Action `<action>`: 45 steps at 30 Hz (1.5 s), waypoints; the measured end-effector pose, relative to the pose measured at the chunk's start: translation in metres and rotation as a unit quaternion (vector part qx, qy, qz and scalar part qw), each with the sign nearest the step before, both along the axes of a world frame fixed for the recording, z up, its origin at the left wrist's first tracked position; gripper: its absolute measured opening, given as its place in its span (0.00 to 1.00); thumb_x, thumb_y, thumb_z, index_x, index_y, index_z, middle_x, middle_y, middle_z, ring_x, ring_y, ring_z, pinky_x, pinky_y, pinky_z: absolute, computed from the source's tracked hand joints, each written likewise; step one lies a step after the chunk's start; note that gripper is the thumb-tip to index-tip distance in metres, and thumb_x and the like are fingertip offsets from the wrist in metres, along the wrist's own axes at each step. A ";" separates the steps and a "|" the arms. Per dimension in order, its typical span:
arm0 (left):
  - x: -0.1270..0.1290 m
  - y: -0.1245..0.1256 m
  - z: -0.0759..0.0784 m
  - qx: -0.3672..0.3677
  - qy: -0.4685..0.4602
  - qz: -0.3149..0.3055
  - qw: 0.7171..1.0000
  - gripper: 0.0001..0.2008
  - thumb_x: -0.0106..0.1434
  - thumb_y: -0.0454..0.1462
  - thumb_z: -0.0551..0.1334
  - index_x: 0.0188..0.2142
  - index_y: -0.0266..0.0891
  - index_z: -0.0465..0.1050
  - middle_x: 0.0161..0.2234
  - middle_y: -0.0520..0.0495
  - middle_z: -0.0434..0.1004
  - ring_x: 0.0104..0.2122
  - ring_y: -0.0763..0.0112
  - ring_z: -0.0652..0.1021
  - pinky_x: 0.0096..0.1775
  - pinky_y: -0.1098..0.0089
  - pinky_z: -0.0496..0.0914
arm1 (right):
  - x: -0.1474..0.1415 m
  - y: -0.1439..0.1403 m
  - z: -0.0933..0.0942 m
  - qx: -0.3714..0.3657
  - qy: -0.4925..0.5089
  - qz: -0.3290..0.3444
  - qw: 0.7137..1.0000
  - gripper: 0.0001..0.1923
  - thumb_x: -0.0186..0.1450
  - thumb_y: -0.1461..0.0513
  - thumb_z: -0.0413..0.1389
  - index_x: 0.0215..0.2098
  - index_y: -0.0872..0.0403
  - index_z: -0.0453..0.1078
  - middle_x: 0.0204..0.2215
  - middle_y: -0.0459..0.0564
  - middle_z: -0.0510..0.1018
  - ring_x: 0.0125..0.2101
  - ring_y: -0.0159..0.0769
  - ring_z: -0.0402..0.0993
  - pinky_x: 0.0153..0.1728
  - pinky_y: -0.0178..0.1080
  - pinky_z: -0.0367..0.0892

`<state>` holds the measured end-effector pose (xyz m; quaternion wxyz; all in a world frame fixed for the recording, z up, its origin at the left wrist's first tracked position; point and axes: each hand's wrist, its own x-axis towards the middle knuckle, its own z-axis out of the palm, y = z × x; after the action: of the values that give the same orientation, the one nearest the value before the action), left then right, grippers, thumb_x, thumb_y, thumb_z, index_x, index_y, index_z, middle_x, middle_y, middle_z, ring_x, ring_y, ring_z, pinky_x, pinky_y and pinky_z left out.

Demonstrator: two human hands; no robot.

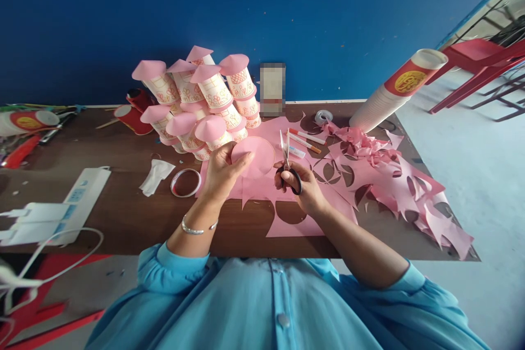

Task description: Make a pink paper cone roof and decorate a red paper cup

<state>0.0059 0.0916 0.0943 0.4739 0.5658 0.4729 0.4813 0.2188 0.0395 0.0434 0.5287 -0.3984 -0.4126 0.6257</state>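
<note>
Between the thumb and fingers of my left hand (223, 172) is a pink paper circle (258, 157), held up over the table. My right hand (301, 186) grips black-handled scissors (286, 147) by the loops, blades pointing away from me and slightly parted. The blades are just right of the circle, apart from it. Pink paper sheets (303, 228) with round cut-outs lie under both hands. Beyond my left hand stand several decorated paper cups (213, 90), stacked like towers, many topped with pink paper cones (210, 128).
Pink scraps (410, 186) cover the table's right side. A tall stack of paper cups (381, 101) leans at the back right. Markers (305, 139) and a tape roll (324, 116) lie near the middle. Another tape roll (186, 182), a tissue (156, 176) and a power strip (84, 197) are leftward.
</note>
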 end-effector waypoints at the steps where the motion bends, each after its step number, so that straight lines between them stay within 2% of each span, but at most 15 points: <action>1: 0.001 0.000 0.000 -0.001 -0.003 0.000 1.000 0.16 0.60 0.48 0.76 0.31 0.41 0.76 0.29 0.53 0.72 0.32 0.69 0.72 0.37 0.68 0.70 | 0.000 0.000 0.001 -0.002 -0.001 0.001 1.000 0.28 0.62 0.40 0.72 0.44 0.52 0.79 0.25 0.45 0.78 0.28 0.35 0.71 0.29 0.39 0.65; 8: 0.003 0.002 0.001 0.004 -0.001 0.025 1.000 0.16 0.59 0.48 0.76 0.30 0.40 0.76 0.28 0.53 0.72 0.31 0.70 0.71 0.35 0.69 0.69 | 0.000 0.000 0.004 -0.007 -0.014 0.007 1.000 0.26 0.62 0.41 0.71 0.43 0.52 0.77 0.25 0.44 0.77 0.28 0.35 0.71 0.29 0.39 0.65; 16: 0.003 0.002 -0.002 0.003 0.002 0.023 1.000 0.17 0.61 0.49 0.74 0.30 0.40 0.74 0.28 0.53 0.70 0.31 0.70 0.70 0.35 0.69 0.68 | 0.000 0.000 0.004 -0.011 -0.003 0.009 1.000 0.24 0.62 0.43 0.72 0.42 0.52 0.77 0.25 0.43 0.77 0.27 0.34 0.70 0.29 0.38 0.64; 18: 0.004 0.002 0.000 0.009 0.023 0.026 0.999 0.17 0.62 0.49 0.73 0.29 0.41 0.73 0.27 0.53 0.69 0.30 0.69 0.70 0.34 0.68 0.68 | 0.000 0.000 0.004 -0.014 -0.002 0.008 1.000 0.24 0.62 0.43 0.72 0.42 0.52 0.76 0.25 0.43 0.77 0.27 0.34 0.70 0.29 0.38 0.64; 20: 0.004 0.000 0.003 0.054 0.083 0.043 0.994 0.17 0.64 0.48 0.71 0.28 0.42 0.71 0.25 0.54 0.69 0.29 0.70 0.69 0.34 0.68 0.67 | -0.001 0.000 0.004 -0.019 0.006 0.003 1.000 0.25 0.61 0.43 0.72 0.42 0.52 0.77 0.24 0.43 0.77 0.26 0.34 0.70 0.28 0.38 0.64; 22: 0.005 -0.001 0.003 0.164 0.177 0.063 0.968 0.14 0.66 0.44 0.70 0.28 0.42 0.72 0.26 0.52 0.73 0.30 0.68 0.72 0.36 0.67 0.70 | -0.001 0.000 0.005 -0.021 0.025 -0.011 0.999 0.25 0.60 0.44 0.73 0.43 0.52 0.76 0.24 0.43 0.77 0.26 0.34 0.70 0.28 0.38 0.64; 25: 0.006 -0.004 -0.002 0.362 0.289 0.038 0.886 0.03 0.69 0.36 0.68 0.36 0.44 0.80 0.35 0.46 0.82 0.38 0.63 0.79 0.45 0.63 0.75 | -0.003 0.001 0.007 -0.015 0.065 -0.039 0.997 0.26 0.59 0.45 0.75 0.45 0.50 0.76 0.27 0.44 0.80 0.28 0.34 0.72 0.30 0.38 0.66; 28: 0.006 -0.005 -0.015 0.488 0.321 0.011 0.812 0.10 0.70 0.30 0.67 0.42 0.48 0.83 0.42 0.46 0.84 0.45 0.63 0.82 0.52 0.60 0.76 | -0.004 0.001 0.010 -0.017 0.093 -0.056 0.994 0.28 0.55 0.45 0.77 0.44 0.49 0.75 0.28 0.42 0.78 0.32 0.37 0.77 0.35 0.40 0.70; 30: 0.005 -0.005 -0.023 0.536 0.309 0.018 0.785 0.13 0.69 0.28 0.68 0.45 0.50 0.83 0.45 0.46 0.84 0.48 0.63 0.82 0.56 0.58 0.76 | -0.004 0.002 0.011 -0.028 0.091 -0.070 0.993 0.28 0.53 0.46 0.78 0.43 0.49 0.75 0.27 0.41 0.75 0.31 0.37 0.76 0.35 0.40 0.70; 34: -0.001 -0.004 -0.033 0.528 0.294 -0.014 0.797 0.16 0.69 0.30 0.71 0.49 0.55 0.84 0.45 0.49 0.83 0.50 0.63 0.81 0.62 0.54 0.73 | -0.003 0.003 0.010 -0.047 0.074 -0.080 0.993 0.26 0.54 0.47 0.77 0.41 0.49 0.74 0.27 0.41 0.75 0.28 0.33 0.72 0.31 0.38 0.67; 35: -0.002 -0.004 -0.034 0.531 0.303 -0.016 0.791 0.16 0.69 0.31 0.72 0.49 0.56 0.84 0.44 0.50 0.83 0.49 0.63 0.82 0.63 0.54 0.73 | -0.003 0.003 0.010 -0.049 0.078 -0.077 0.993 0.27 0.54 0.46 0.77 0.41 0.49 0.74 0.27 0.41 0.75 0.28 0.33 0.72 0.31 0.38 0.67; 39: -0.005 -0.002 -0.037 0.607 0.342 0.029 0.717 0.14 0.68 0.33 0.74 0.50 0.54 0.85 0.43 0.49 0.83 0.46 0.63 0.82 0.60 0.55 0.77 | -0.002 0.004 0.008 -0.051 0.085 -0.066 0.993 0.27 0.54 0.46 0.76 0.42 0.49 0.74 0.27 0.40 0.74 0.27 0.33 0.71 0.30 0.37 0.67; 41: -0.006 -0.002 -0.038 0.612 0.360 0.041 0.702 0.12 0.68 0.35 0.73 0.48 0.54 0.85 0.41 0.50 0.83 0.45 0.63 0.81 0.58 0.55 0.78 | -0.002 0.004 0.009 -0.041 0.062 -0.068 0.995 0.24 0.54 0.50 0.75 0.41 0.49 0.74 0.27 0.40 0.73 0.27 0.32 0.70 0.30 0.37 0.66; 43: -0.007 -0.002 -0.039 0.584 0.375 0.044 0.719 0.10 0.69 0.35 0.72 0.47 0.54 0.85 0.40 0.49 0.83 0.44 0.63 0.82 0.58 0.54 0.79 | -0.002 0.005 0.009 -0.029 0.040 -0.080 0.996 0.21 0.55 0.52 0.74 0.40 0.49 0.73 0.27 0.39 0.72 0.26 0.31 0.68 0.31 0.38 0.66; 45: -0.007 -0.002 -0.038 0.542 0.355 0.058 0.759 0.10 0.69 0.34 0.71 0.47 0.53 0.86 0.40 0.47 0.83 0.45 0.61 0.83 0.58 0.53 0.79 | -0.002 0.005 0.010 -0.019 0.030 -0.097 0.995 0.20 0.54 0.53 0.73 0.39 0.48 0.73 0.27 0.39 0.71 0.27 0.31 0.67 0.32 0.39 0.67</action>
<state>-0.0016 0.0892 0.0564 -0.1431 0.8302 0.2991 0.4482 0.2170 0.0442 0.0536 0.5915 -0.4273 -0.3444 0.5908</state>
